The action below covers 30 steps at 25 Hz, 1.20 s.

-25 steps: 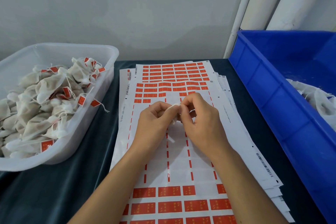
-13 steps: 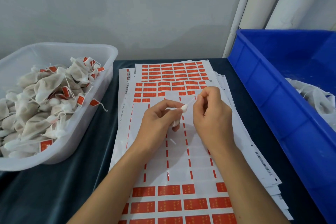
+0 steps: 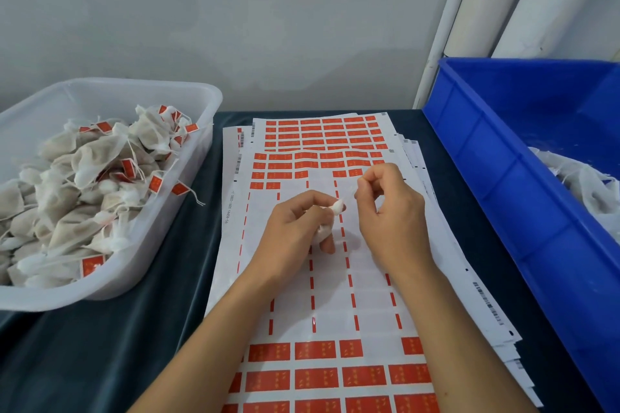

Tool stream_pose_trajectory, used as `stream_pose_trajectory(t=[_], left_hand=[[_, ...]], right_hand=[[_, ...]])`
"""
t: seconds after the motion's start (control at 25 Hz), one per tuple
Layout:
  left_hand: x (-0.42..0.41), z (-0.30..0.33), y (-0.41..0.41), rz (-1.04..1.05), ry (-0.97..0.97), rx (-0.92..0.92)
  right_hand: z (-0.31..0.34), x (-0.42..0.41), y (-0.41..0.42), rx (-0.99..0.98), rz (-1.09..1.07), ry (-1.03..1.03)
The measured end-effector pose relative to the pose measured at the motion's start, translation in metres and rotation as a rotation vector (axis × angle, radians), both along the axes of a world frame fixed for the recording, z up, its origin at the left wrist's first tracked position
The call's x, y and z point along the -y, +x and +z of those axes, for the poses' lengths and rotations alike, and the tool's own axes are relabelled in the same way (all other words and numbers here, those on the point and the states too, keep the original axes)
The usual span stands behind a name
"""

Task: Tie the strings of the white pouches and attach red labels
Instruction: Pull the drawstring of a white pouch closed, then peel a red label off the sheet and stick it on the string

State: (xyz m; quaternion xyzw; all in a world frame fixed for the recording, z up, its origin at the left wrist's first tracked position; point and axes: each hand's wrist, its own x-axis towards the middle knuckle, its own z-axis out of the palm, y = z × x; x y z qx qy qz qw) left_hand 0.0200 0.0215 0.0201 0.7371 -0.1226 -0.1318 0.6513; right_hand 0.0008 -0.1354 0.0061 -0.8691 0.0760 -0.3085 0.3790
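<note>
My left hand grips a small white pouch, whose gathered neck pokes out between thumb and forefinger while most of its body is hidden in my palm. My right hand pinches the pouch's thin white string and holds it taut up and to the right of the neck. Both hands hover over a stack of label sheets with rows of red labels near me and more red labels at the far end; the middle rows are peeled bare.
A clear plastic tub on the left holds several tied pouches with red labels. A blue crate on the right holds untied white pouches. A dark cloth covers the table; white pipes stand at the back right.
My hands were pressed together at the pouch's neck. My right hand has since pulled away up and to the right, drawing the string out taut. The left hand has stayed put.
</note>
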Motion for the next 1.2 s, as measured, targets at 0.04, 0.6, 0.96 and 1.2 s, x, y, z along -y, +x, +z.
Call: stream_pose_trajectory(t=[0.04, 0.6, 0.96, 1.2], left_hand=[[-0.002, 0.0, 0.0, -0.005, -0.009, -0.004], [0.004, -0.009, 0.007, 0.135, 0.029, 0.044], [0.006, -0.008, 0.003, 0.164, -0.011, 0.029], [0.008, -0.008, 0.003, 0.155, -0.008, 0.026]], right_hand=[[0.0, 0.001, -0.001, -0.007, 0.04, 0.018], [-0.001, 0.029, 0.023, -0.337, -0.044, 0.058], [-0.019, -0.003, 0.073, -0.353, -0.528, -0.325], [-0.022, -0.004, 0.078, -0.243, -0.537, -0.202]])
